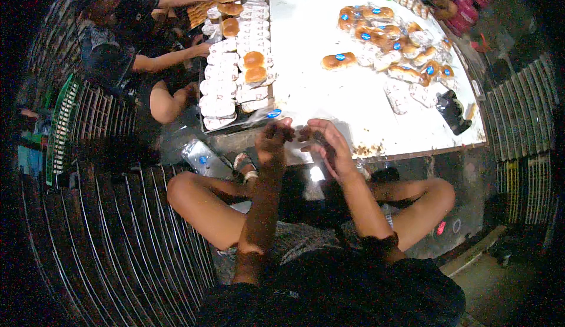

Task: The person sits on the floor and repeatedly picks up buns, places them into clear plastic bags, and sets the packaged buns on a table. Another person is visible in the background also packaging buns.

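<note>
My left hand [273, 142] is above the near left corner of the white table [300, 27], its fingers curled in a pinch. From its fingertips a clear plastic bag [256, 117] with a blue label reaches left over the tray's near edge. My right hand [331, 147] is just beside it, fingers spread and slightly bent, with nothing seen in it. Left of the table, a dark tray [219, 130] carries rows of buns in printed white wrapping. Unwrapped brown buns [254, 67] lie on top of them.
Bagged buns [382, 36] with blue labels are piled on the table's far right, with one bagged bun [339, 61] apart. A black object [453, 112] lies at the right edge. Co-workers' arms [168, 61] reach in from the left. Metal racks [141, 227] stand at left; another person sits at far right.
</note>
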Available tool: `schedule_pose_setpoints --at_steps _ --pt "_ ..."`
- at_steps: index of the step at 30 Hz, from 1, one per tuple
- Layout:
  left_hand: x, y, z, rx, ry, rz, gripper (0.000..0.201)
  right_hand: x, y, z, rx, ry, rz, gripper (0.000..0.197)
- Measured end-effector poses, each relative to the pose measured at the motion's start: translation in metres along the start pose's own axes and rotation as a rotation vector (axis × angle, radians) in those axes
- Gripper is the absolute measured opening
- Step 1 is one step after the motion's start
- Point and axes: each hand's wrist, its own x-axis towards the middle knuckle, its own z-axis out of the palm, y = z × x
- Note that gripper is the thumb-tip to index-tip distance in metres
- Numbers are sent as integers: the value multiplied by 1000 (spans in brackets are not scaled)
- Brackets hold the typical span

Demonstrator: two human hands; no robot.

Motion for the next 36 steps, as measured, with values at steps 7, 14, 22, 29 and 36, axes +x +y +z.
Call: schedule_pose_setpoints --at_steps 7,14,22,29,36 --pt "1 19 -2 2 175 -219 24 -1 -37 56 -762 177 7 37" --pt "30 44 -51 -432 106 -275 17 20 -10 69 -554 180 70 28" --pt "55 57 -99 -289 502 -200 24 38 -8 77 -811 -371 197 52" --pt "47 93 -150 -712 843 -115 24 170 153 119 -992 -470 -330 47" --pt "35 92 -163 -925 476 92 38 232 232 162 -1710 -463 -837 76"
